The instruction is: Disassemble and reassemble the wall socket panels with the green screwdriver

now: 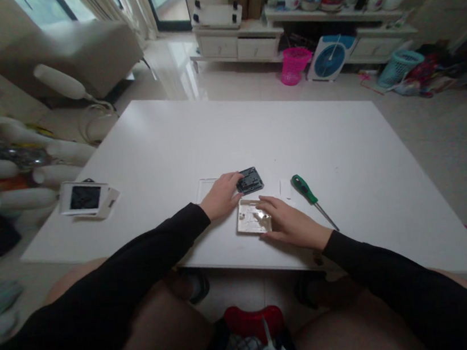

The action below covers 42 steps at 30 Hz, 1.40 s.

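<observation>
On the tabletop (219, 131), the black panel (251, 180) is pinched at its nine o'clock edge by the left hand (222, 196). Directly at six o'clock from it, the white box (249, 226) is clasped around its three o'clock side by the right hand (289, 222). A green-handled screwdriver (304, 190) is seen at three o'clock.

- A white table (317, 129) with a plain, pale top carried everything.
- Near its front edge, a shallow cream box (248, 220) sat open side up.
- Just beyond that lay a black plate (252, 181).
- A thin clear piece (206, 188) lay left of the plate, partly hidden.
- To the right rested a small white piece (286, 189), then a green-handled screwdriver (308, 194).
- By the left edge, a dark-centred white frame (85, 198) overlapped another white part (112, 196).
</observation>
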Each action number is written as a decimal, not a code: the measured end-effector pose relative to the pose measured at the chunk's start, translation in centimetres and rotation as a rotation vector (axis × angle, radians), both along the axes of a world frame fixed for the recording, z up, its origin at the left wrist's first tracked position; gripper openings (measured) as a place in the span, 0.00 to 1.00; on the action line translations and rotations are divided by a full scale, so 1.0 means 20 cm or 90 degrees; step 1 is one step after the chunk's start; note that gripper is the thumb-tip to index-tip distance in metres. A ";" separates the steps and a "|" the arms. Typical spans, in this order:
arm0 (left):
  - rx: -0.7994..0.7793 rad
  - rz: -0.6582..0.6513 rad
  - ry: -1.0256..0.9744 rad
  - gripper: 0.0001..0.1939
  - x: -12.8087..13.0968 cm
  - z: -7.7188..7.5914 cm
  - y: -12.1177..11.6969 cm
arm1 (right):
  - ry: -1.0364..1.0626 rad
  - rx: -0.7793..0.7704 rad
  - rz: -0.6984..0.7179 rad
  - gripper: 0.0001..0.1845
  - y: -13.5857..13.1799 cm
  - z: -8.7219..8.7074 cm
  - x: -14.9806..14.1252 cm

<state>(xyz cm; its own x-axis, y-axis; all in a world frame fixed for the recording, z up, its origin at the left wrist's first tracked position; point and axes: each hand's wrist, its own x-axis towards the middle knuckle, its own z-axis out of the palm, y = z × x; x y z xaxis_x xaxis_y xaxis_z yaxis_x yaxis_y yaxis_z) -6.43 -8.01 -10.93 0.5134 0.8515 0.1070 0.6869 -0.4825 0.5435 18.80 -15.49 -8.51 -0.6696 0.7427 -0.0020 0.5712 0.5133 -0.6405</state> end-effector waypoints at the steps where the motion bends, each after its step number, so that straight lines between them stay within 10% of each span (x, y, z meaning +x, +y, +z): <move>1: -0.010 0.003 -0.011 0.22 0.01 -0.01 0.02 | -0.001 0.001 -0.001 0.40 0.00 0.00 0.00; 21: -0.078 0.118 -0.145 0.16 0.06 0.04 0.10 | 0.003 0.031 -0.021 0.33 0.01 0.03 0.02; 28: -0.497 0.156 -0.562 0.14 0.05 0.19 0.03 | 0.126 0.103 -0.178 0.21 0.05 0.09 0.05; 34: -0.786 0.103 -0.665 0.25 0.04 0.28 -0.26 | 0.273 -0.147 -0.267 0.20 -0.02 0.16 0.02; 42: -0.959 0.012 -0.795 0.25 0.08 0.20 -0.43 | 0.422 -0.361 -0.251 0.13 -0.10 0.19 -0.01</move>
<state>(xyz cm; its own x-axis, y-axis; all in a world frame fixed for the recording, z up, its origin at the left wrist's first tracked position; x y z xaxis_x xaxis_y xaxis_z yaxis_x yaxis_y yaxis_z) -4.83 -16.54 -6.98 0.7293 0.5841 -0.3562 -0.3476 0.7648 0.5424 18.58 -17.48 -4.76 -0.3652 0.9201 -0.1415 0.0689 -0.1248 -0.9898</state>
